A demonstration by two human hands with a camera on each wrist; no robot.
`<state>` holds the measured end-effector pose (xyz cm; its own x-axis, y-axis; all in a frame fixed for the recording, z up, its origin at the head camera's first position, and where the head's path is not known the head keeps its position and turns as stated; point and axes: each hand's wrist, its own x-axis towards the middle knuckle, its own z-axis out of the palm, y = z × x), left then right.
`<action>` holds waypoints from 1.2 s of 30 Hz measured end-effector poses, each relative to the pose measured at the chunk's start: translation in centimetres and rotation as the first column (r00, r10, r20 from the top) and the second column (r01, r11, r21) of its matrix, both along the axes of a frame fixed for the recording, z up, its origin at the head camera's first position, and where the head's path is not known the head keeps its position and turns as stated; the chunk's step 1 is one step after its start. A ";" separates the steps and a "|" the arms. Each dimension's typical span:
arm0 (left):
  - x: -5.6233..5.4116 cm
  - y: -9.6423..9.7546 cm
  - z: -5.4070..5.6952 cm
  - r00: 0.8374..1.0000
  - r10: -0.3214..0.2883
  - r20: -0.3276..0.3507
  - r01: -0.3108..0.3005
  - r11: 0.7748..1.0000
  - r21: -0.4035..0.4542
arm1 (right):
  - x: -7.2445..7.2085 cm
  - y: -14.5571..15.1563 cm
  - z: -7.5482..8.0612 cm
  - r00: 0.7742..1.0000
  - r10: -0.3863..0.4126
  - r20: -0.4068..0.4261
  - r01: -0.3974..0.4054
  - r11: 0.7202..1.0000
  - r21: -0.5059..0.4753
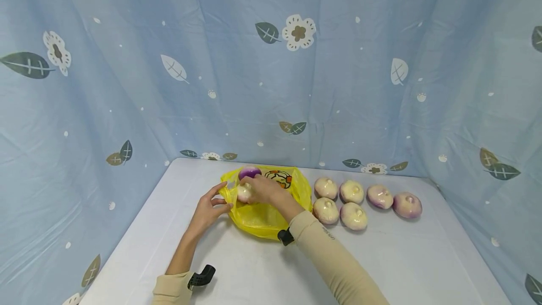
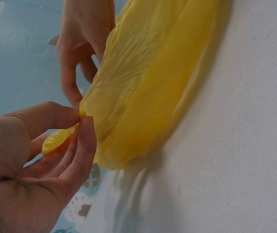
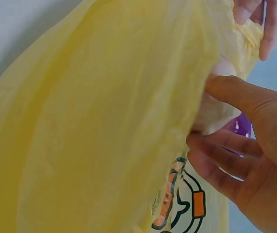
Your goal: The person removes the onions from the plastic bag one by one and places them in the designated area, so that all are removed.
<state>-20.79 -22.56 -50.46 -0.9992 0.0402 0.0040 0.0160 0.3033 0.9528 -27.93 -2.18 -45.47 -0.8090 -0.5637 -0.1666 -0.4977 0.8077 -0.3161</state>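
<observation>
A yellow plastic bag (image 1: 262,222) with a printed cartoon lies on the table, its mouth spread. My left hand (image 1: 209,208) pinches the bag's left rim between thumb and fingers; the left wrist view shows the pinched yellow film (image 2: 56,141) close up. At the bag's mouth my right hand (image 1: 264,188) holds a white turnip (image 1: 244,193), thumb on one side and fingers on the other. Part of this turnip (image 3: 216,114) shows between the fingers in the right wrist view. Just behind it is a glossy purple turnip (image 1: 250,172) within the bag's opening.
Several white-and-purple turnips stand in a group right of the bag, the nearest ones (image 1: 325,211) close to its side and the farthest one (image 1: 407,205) toward the table's right edge. A blue patterned curtain (image 1: 237,84) encloses the white table (image 1: 254,272) at the back and sides.
</observation>
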 end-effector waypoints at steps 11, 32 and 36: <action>-0.1 0.1 -0.2 0.999 -0.007 -0.036 0.006 1.000 -0.009 | -0.2 -0.1 -0.3 0.999 0.025 -0.039 -0.026 0.999 -0.041; 0.0 -0.2 -0.2 0.999 -0.011 -0.046 0.011 1.000 0.004 | 1.0 0.8 -0.7 0.998 0.033 -0.057 -0.035 0.999 -0.033; 0.0 -0.1 -0.1 1.000 -0.001 -0.029 0.001 1.000 -0.012 | 1.1 1.3 -0.3 0.998 0.043 -0.052 -0.046 0.998 -0.048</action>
<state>-20.81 -22.66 -50.61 -0.9986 0.0415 0.0321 0.0435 0.3148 0.9482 -26.79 -0.92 -45.74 -0.7895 -0.6060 -0.0973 -0.5493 0.7684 -0.3284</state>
